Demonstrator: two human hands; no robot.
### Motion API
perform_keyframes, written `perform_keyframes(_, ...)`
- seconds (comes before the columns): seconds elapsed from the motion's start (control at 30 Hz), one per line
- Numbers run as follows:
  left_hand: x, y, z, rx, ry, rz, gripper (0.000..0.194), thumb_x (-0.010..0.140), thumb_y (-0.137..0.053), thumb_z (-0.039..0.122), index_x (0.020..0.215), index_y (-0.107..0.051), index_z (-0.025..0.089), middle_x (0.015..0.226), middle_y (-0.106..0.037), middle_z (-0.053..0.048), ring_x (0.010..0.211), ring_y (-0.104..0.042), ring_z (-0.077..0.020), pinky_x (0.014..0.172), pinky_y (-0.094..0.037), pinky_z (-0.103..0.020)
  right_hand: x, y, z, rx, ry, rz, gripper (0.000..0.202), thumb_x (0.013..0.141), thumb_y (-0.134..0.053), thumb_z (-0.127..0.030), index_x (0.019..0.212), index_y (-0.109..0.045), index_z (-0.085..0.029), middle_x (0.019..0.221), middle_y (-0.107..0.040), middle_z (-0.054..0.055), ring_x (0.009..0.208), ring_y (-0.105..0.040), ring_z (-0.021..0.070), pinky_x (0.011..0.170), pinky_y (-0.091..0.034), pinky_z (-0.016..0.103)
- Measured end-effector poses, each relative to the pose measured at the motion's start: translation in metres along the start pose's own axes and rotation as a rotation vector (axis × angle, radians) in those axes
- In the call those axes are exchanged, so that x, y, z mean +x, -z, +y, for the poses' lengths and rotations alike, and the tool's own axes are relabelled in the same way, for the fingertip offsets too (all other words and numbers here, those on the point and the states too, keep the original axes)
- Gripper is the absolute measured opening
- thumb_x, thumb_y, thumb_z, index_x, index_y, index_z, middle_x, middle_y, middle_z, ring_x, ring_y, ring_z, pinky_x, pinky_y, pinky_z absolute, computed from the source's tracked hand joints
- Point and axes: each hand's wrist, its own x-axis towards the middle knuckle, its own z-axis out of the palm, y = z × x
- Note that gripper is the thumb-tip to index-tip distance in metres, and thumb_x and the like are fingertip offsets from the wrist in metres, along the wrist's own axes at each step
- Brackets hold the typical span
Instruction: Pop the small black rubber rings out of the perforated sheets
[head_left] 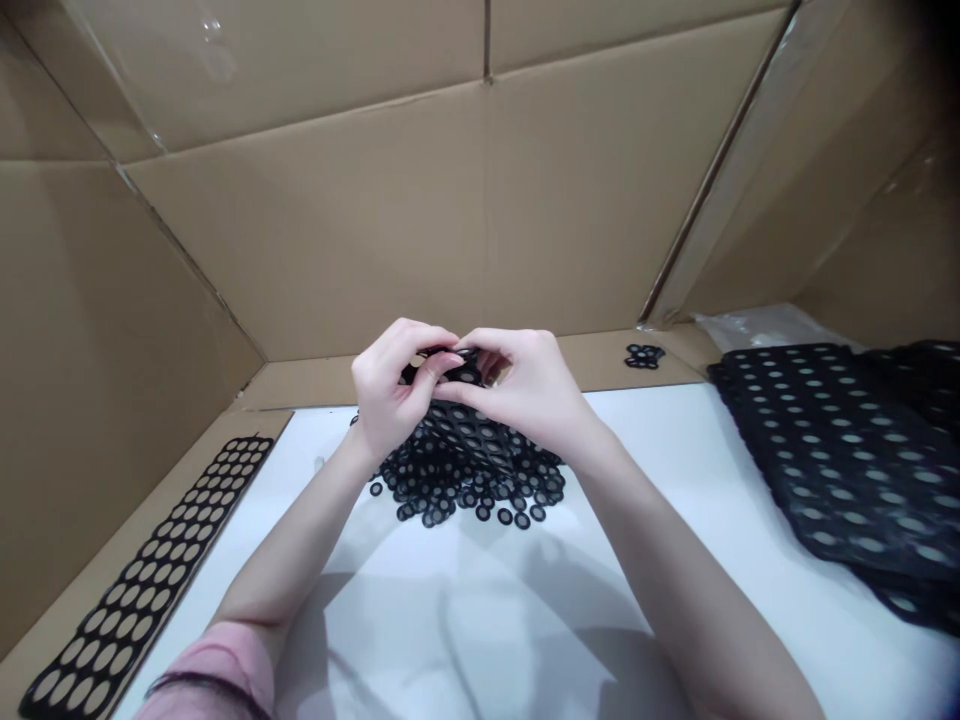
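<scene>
Near the centre, my left hand (397, 385) and my right hand (525, 385) meet with fingertips together. Both pinch the upper end of a black perforated strip (476, 432), which hangs down from between them. Beneath and behind the strip lies a pile of small black rings (442, 485), some with pale centres, on the white surface. Several single rings lie loose at the near edge of the pile. My fingers partly hide the top of the strip.
A black sheet with rows of oval holes (142, 590) lies along the left on cardboard. Stacked black perforated sheets (847, 450) sit at the right, beside clear plastic (772, 325). A small black clump (643, 356) rests behind. Cardboard walls (450, 220) enclose the white surface (390, 610).
</scene>
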Motion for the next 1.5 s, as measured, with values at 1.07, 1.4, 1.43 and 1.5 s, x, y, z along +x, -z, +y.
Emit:
perform_keyframes(1.07, -0.003, 0.003, -0.008, -0.039, 0.19, 0.058, 0.016, 0.087, -0.062, 0.022, 0.074, -0.068, 0.017, 0.067, -0.064, 0.0, 0.061, -0.058, -0.0097, 0.058, -0.048, -0.021, -0.002, -0.008, -0.001, 0.059, -0.052, -0.067, 0.044, 0.072, -0.069, -0.025, 0.113, -0.054, -0.022, 0.049, -0.04, -0.012, 0.048, -0.04, 0.0094, 0.057, -0.035, 0.023)
perform_keyframes(1.4, -0.001, 0.011, -0.057, -0.315, 0.562, 0.347, 0.034, 0.084, -0.061, 0.051, 0.074, -0.058, 0.019, 0.061, -0.056, 0.002, 0.043, -0.044, -0.0047, 0.041, -0.037, -0.017, -0.006, 0.013, -0.005, 0.044, 0.01, -0.203, 0.057, 0.073, -0.068, -0.021, 0.127, -0.049, -0.025, 0.05, -0.03, -0.012, 0.047, -0.037, 0.0097, 0.052, -0.031, 0.024)
perform_keyframes(1.43, 0.001, 0.014, -0.063, -0.32, 0.577, 0.354, 0.033, 0.082, -0.064, 0.05, 0.074, -0.058, 0.019, 0.063, -0.058, 0.001, 0.043, -0.044, -0.0044, 0.041, -0.037, -0.017, -0.007, 0.018, -0.005, 0.048, 0.013, -0.195, 0.055, 0.074, -0.068, -0.022, 0.126, -0.051, -0.026, 0.051, -0.031, -0.011, 0.048, -0.037, 0.0097, 0.052, -0.031, 0.024)
perform_keyframes(1.5, 0.001, 0.016, -0.068, -0.326, 0.623, 0.23, 0.031, 0.077, -0.069, 0.047, 0.073, -0.061, 0.017, 0.068, -0.063, -0.001, 0.048, -0.05, -0.0057, 0.043, -0.039, -0.017, -0.007, 0.027, -0.004, 0.05, 0.004, -0.086, 0.048, 0.076, -0.067, -0.025, 0.122, -0.054, -0.027, 0.054, -0.036, -0.009, 0.049, -0.037, 0.0096, 0.053, -0.032, 0.025)
